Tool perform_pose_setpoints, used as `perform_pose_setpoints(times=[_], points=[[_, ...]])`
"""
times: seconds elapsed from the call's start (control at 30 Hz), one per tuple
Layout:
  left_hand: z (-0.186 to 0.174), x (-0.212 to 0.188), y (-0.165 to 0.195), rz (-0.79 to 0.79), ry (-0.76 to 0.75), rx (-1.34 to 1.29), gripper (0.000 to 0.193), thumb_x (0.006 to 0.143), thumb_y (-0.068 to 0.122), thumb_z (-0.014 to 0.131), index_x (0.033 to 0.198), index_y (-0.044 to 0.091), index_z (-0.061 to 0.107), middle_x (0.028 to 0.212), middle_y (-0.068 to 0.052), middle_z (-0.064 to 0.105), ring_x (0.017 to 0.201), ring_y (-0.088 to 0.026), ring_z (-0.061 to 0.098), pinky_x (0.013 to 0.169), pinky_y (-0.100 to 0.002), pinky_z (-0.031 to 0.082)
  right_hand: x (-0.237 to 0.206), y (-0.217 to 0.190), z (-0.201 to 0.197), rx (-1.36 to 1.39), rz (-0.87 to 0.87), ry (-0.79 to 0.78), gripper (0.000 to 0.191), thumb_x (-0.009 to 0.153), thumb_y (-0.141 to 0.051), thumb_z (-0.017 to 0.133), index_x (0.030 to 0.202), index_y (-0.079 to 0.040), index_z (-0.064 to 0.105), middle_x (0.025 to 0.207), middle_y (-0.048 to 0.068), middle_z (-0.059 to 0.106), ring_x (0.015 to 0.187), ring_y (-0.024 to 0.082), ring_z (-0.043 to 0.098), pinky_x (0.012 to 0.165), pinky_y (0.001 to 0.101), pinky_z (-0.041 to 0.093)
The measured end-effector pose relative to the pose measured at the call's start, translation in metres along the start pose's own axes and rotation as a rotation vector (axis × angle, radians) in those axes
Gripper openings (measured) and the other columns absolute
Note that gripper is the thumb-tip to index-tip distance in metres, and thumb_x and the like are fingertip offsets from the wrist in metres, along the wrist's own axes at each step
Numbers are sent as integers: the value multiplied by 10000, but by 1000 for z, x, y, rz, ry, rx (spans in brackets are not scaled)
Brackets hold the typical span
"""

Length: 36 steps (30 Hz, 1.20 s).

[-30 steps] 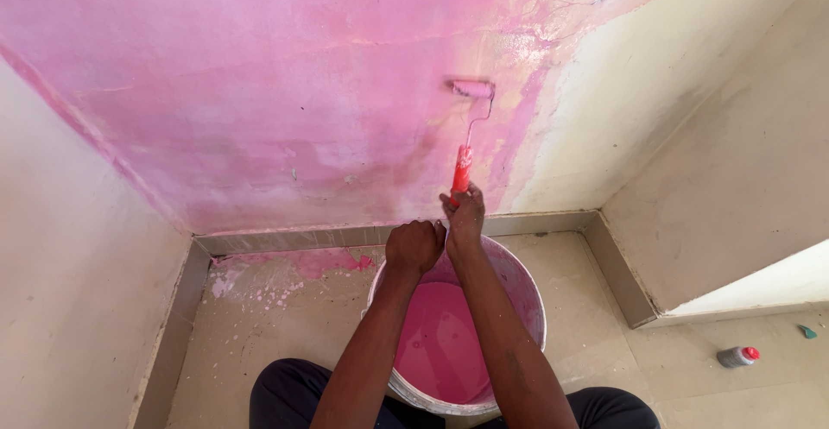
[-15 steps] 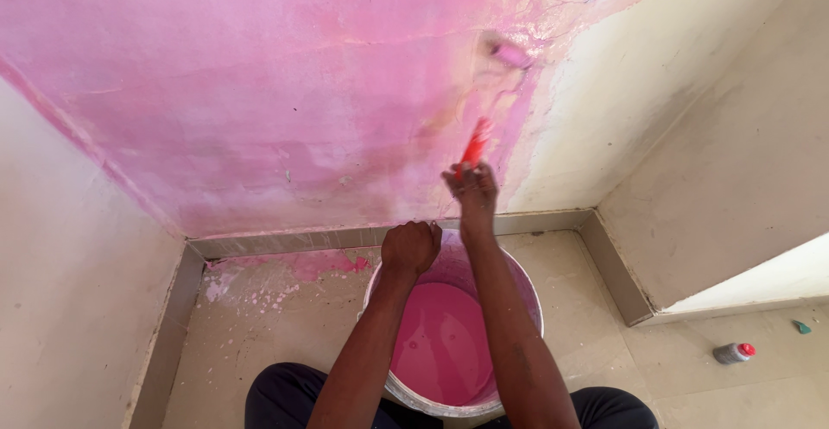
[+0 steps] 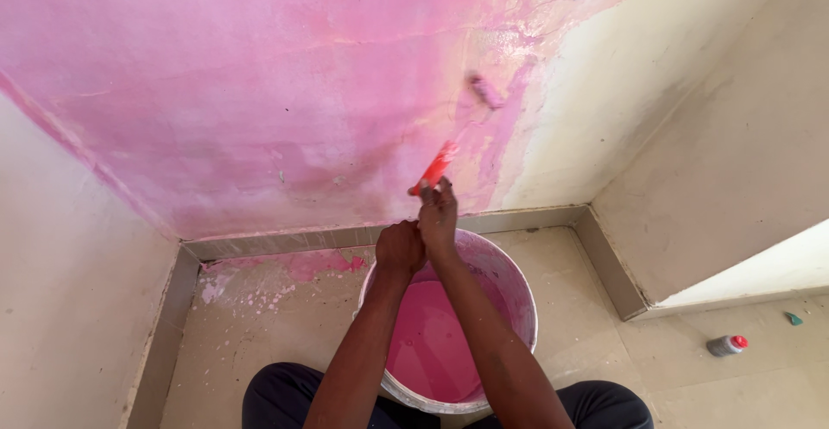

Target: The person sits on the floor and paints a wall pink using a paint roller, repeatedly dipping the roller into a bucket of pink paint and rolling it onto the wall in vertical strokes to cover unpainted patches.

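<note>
Roller point(image 3: 485, 91) pressed against the wall point(image 3: 259, 92), at the boundary where pink paint meets the bare cream plaster, its frame slanting down and left to a red handle point(image 3: 436, 167). The right hand point(image 3: 438, 215) is closed tight around the lower end of that handle, fingers wrapped fully about it, arm stretched up from the lower edge of the view. The left hand point(image 3: 400, 248) sits just beside and below the right, touching it, curled into a fist over the far rim of the bucket point(image 3: 516, 284); whether it grips the rim or anything else I cannot tell. The bucket stands on the floor point(image 3: 276, 343) near the skirting, between the person's knees, holding pink paint. Pink splashes mark the floor by the left corner of the wall. Well apart, by the right edge of the floor, lies a small bottle point(image 3: 725, 344) with a red cap, and a green scrap point(image 3: 793, 318) beyond it.
</note>
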<state>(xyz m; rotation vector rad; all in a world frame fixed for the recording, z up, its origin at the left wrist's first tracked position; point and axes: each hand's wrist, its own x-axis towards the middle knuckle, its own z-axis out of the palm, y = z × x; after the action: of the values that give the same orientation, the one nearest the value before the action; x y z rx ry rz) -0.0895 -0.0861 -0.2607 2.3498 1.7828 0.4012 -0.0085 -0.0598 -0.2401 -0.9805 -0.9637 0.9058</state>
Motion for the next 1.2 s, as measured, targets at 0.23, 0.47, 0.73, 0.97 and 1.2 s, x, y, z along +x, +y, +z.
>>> perform_pose_setpoints(times=[0.23, 0.47, 0.73, 0.97, 1.2], points=[[-4, 0, 6, -78, -44, -13, 524, 1049, 354, 418, 800, 38, 753, 809, -229, 731, 769, -359, 748, 708, -484, 601, 16, 13, -18, 24, -184, -29, 254, 1093, -299, 633, 1149, -53, 656, 888, 32, 680, 692, 79, 479, 626, 266, 419], [-17, -10, 15, -58, 107, -97, 566, 1035, 371, 393, 769, 23, 753, 774, -240, 724, 752, -401, 726, 780, -516, 574, 27, -55, -55, 6, -140, 111, 525, 1022, -331, 623, 1502, -169, 483, 866, -15, 577, 562, 31, 403, 462, 200, 364], [-20, -10, 16, -72, 57, -147, 577, 1042, 345, 384, 747, 19, 757, 788, -260, 722, 775, -406, 730, 838, -519, 559, 27, -34, -56, 381, 97, 179, 668, 996, -198, 662, 1586, -101, 366, 1030, 75, 560, 738, 141, 592, 673, 308, 570], [-21, -11, 17, -72, 91, -161, 553, 1022, 353, 406, 758, 14, 754, 797, -265, 718, 778, -408, 730, 825, -524, 563, 29, -1, -54, 609, 396, 258, 703, 944, -52, 580, 1591, -97, 308, 1275, 118, 477, 1039, 271, 619, 985, 398, 576], [-18, -10, 16, -59, 122, -143, 563, 1035, 353, 400, 752, 10, 747, 763, -252, 717, 754, -410, 721, 821, -525, 556, 39, -25, -62, 497, 112, 193, 614, 1024, -84, 479, 1603, -106, 278, 1505, 188, 433, 1114, 256, 647, 1016, 376, 578]])
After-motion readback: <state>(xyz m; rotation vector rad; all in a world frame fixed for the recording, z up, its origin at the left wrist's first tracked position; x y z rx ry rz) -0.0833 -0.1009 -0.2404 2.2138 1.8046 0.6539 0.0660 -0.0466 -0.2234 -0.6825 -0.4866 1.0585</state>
